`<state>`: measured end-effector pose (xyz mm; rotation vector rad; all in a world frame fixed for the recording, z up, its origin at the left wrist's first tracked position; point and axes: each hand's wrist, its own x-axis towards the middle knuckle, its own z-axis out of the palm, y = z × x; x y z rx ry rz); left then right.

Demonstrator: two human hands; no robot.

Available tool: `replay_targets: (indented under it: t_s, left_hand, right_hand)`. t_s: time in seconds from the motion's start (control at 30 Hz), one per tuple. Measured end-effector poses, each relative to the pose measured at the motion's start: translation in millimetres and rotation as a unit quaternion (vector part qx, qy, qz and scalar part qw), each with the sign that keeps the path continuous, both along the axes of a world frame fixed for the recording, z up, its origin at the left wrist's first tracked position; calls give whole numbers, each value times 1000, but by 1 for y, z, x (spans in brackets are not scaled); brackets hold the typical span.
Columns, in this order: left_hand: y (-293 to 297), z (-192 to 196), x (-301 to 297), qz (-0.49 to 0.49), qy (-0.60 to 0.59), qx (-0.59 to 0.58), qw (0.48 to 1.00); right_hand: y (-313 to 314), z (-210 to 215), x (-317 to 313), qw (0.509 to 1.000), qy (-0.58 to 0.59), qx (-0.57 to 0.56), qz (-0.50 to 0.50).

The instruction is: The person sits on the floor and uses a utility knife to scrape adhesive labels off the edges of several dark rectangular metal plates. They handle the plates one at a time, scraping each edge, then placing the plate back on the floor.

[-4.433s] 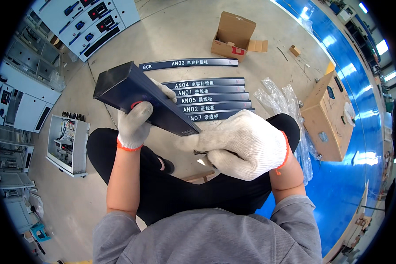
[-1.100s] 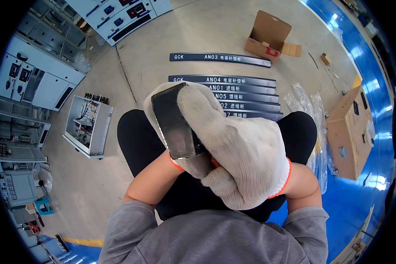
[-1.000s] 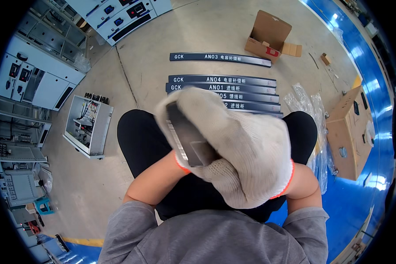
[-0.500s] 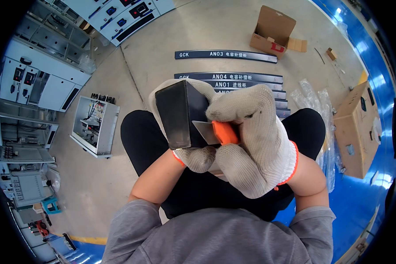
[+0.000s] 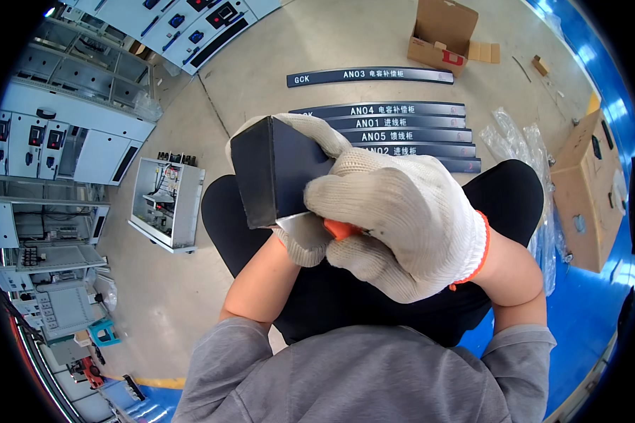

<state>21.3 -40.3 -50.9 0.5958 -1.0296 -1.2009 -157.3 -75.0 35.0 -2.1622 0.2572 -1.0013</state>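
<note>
Both my hands wear white knitted gloves with orange cuff edging. My left hand (image 5: 324,134) is closed round a dark angular piece (image 5: 261,169), like a box or bar seen from one end, raised above my lap. My right hand (image 5: 413,218) grips an orange-handled blade tool (image 5: 341,228), much of whose handle the glove hides. Its flat metal blade (image 5: 305,229) lies at the lower edge of the dark piece; whether it touches I cannot tell. The right thumb and fingers are close against the piece's right face.
Beyond my knees, dark label strips (image 5: 395,111) lie in a row, one strip (image 5: 370,76) farther off. An open cardboard box (image 5: 434,56) stands behind. On the right are clear plastic wrap (image 5: 536,183) and a carton (image 5: 587,190); on the left, an open electrical box (image 5: 164,204) and cabinets (image 5: 85,106).
The dark piece has tilted and shifted slightly left and up. My right hand has turned and moved left against it, covering more of the orange handle. The view has shifted a little.
</note>
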Motion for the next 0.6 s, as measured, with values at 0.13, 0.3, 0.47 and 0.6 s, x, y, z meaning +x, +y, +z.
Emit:
replay_targets:
  t_s: [0.13, 0.3, 0.47, 0.6]
  left_hand:
    - [-3, 1, -1, 13, 3, -1, 1000]
    - [-7, 1, -3, 27, -2, -5, 1000]
    - [-10, 3, -3, 50, -2, -16, 999]
    - [-12, 9, -3, 79, -8, -30, 996]
  right_hand:
    - [3, -3, 6, 998, -48, -10, -33]
    - [2, 0, 3, 1000, -7, 5, 1]
    - [3, -5, 11, 995, -79, -32, -52]
    - [5, -7, 10, 995, -90, 16, -41]
